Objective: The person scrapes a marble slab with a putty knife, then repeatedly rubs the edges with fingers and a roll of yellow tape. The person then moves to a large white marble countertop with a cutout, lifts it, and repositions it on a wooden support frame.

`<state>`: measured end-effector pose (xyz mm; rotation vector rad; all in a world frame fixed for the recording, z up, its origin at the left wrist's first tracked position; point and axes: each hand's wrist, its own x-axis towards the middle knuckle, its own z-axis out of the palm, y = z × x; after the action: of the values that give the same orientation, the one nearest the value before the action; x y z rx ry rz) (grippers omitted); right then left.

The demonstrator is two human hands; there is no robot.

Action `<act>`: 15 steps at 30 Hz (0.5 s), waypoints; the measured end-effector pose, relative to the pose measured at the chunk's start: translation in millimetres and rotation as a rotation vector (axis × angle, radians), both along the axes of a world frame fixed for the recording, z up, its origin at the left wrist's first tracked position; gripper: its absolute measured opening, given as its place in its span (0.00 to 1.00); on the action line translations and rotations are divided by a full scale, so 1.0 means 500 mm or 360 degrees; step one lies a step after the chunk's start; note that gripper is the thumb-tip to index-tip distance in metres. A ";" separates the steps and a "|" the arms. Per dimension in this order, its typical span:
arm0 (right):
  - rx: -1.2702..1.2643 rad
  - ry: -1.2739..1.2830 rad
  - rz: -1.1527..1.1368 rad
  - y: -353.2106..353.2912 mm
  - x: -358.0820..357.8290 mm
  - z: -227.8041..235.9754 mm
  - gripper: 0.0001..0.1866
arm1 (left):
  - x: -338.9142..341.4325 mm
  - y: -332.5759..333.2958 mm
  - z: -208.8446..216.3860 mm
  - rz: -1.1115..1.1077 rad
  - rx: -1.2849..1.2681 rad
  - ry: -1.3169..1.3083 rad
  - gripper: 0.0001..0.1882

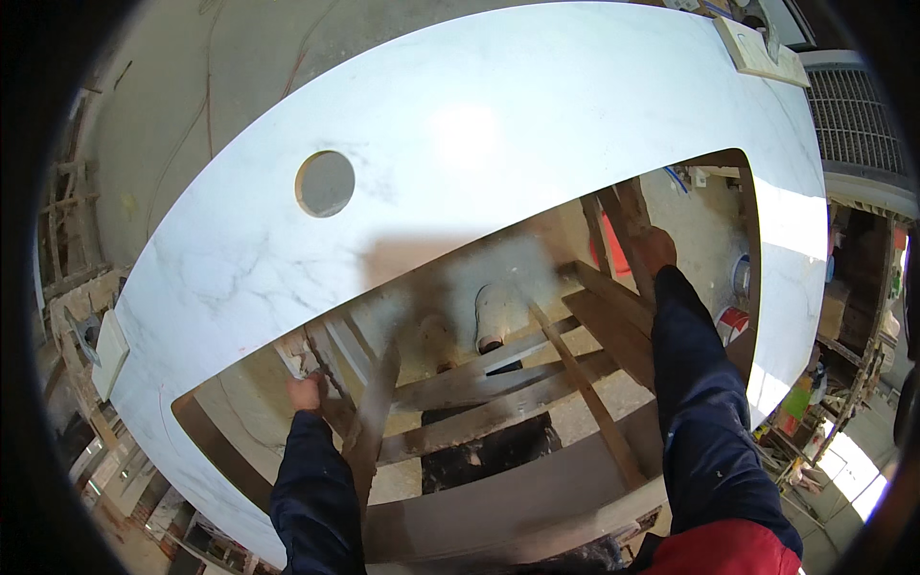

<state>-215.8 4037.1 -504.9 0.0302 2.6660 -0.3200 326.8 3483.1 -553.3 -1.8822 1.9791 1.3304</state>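
Observation:
A large white marble-patterned slab [412, 144] with a curved far edge spreads across the view. It has a round hole near its left part and a long four-sided cutout on my side. Both my arms reach down through that cutout to a rough wooden frame [479, 422] underneath. At the left, my left hand [307, 391] is closed around a wooden piece of the frame by the cutout's edge. Farther off to the right, my right hand [654, 249] grips an upright wooden beam [625, 213]. The fingers of both hands are partly hidden.
Pale wooden blocks stand at the slab's right corner [762, 53] and left corner [109, 355], each with a metal clamp. A red-and-white bucket [733, 324] shows through the cutout. Cluttered shelves [853, 326] line the right side, and scrap wood [86, 307] lies at the left.

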 end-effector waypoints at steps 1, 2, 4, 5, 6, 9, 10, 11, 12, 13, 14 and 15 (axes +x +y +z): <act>0.0016 -0.0084 -0.0072 -0.078 0.009 0.061 0.22 | 0.031 0.014 -0.011 0.0024 -0.0095 0.0019 0.12; 0.0036 -0.0026 -0.0034 -0.067 0.015 0.060 0.21 | 0.039 0.010 -0.030 -0.0023 -0.0144 0.0001 0.13; 0.0070 0.0098 0.0073 -0.044 0.014 0.042 0.20 | 0.072 -0.004 -0.069 0.0003 -0.0170 0.0000 0.14; 0.0145 0.0111 0.0083 -0.027 0.015 0.029 0.20 | 0.083 -0.012 -0.081 0.0060 -0.0143 0.0020 0.14; 0.0217 0.0127 0.0094 -0.012 0.010 0.007 0.19 | 0.084 -0.026 -0.087 0.0207 -0.0037 0.0069 0.15; 0.0238 0.0133 0.0074 -0.022 0.003 0.010 0.18 | 0.071 -0.036 -0.089 0.0135 -0.0146 -0.0142 0.16; 0.0220 0.0127 0.0064 -0.033 0.010 0.022 0.18 | 0.060 -0.029 -0.083 0.0032 -0.0247 -0.0273 0.17; 0.0206 0.0072 0.0049 -0.045 0.011 0.036 0.19 | 0.051 -0.013 -0.077 0.0114 -0.0202 -0.0139 0.17; 0.0197 0.0084 0.0084 -0.038 0.010 0.038 0.19 | 0.053 -0.023 -0.076 0.0121 -0.0198 -0.0129 0.17; 0.0189 0.0092 0.0120 -0.023 0.008 0.028 0.20 | 0.066 -0.032 -0.081 0.0129 -0.0195 -0.0122 0.17; 0.0181 0.0099 0.0155 -0.008 0.006 0.017 0.20 | 0.078 -0.042 -0.087 0.0137 -0.0191 -0.0116 0.18; 0.0218 0.0066 0.0131 -0.010 0.004 0.017 0.21 | 0.070 -0.035 -0.090 0.0104 -0.0223 -0.0145 0.18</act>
<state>-214.0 4031.9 -496.6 -0.0435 2.7170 -0.1126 361.7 3465.7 -598.1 -2.0456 2.0306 1.1254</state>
